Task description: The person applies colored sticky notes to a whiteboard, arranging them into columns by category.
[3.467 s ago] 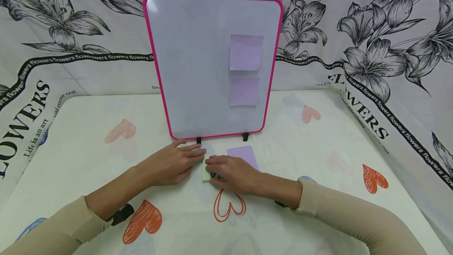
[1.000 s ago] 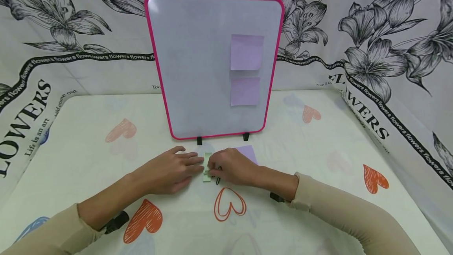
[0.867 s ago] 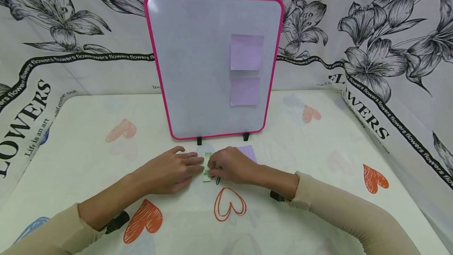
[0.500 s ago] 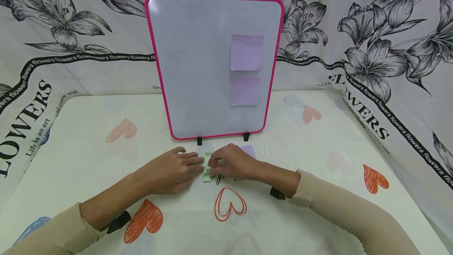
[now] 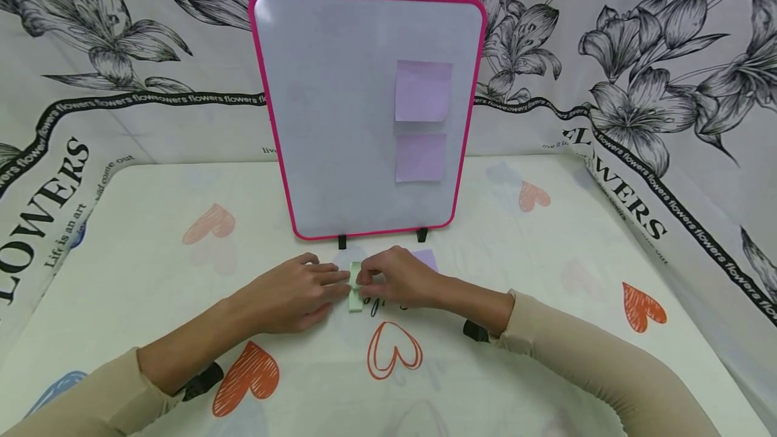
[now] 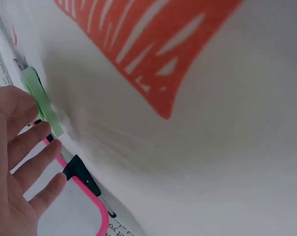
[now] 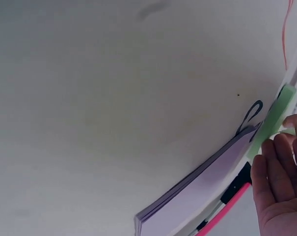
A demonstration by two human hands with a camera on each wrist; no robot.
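Observation:
A narrow light green sticky note pad (image 5: 355, 303) lies on the table between the two hands, just in front of the whiteboard (image 5: 340, 113). My right hand (image 5: 403, 278) bends thumb and forefinger together at the pad's right side; the right wrist view shows a pale green slip (image 7: 288, 131) pinched there. From the left, my left hand (image 5: 297, 292) reaches with loosely extended fingers, their tips at the pad's edge. Behind the right hand, a purple sticky note pad (image 5: 427, 259) is partly hidden; its stacked sheets (image 7: 197, 182) show in the right wrist view.
The pink-framed whiteboard stands upright on black feet (image 5: 421, 235). Two purple sticky notes are stuck on its right side, an upper note (image 5: 423, 91) and a lower note (image 5: 420, 158). The tablecloth (image 5: 534, 383) has printed hearts, and flower-printed fabric hangs behind.
My right hand, flatter over the green pad at first, has drawn its fingertips into a pinch and shifted slightly back toward the whiteboard. The left hand has slid slightly nearer the body.

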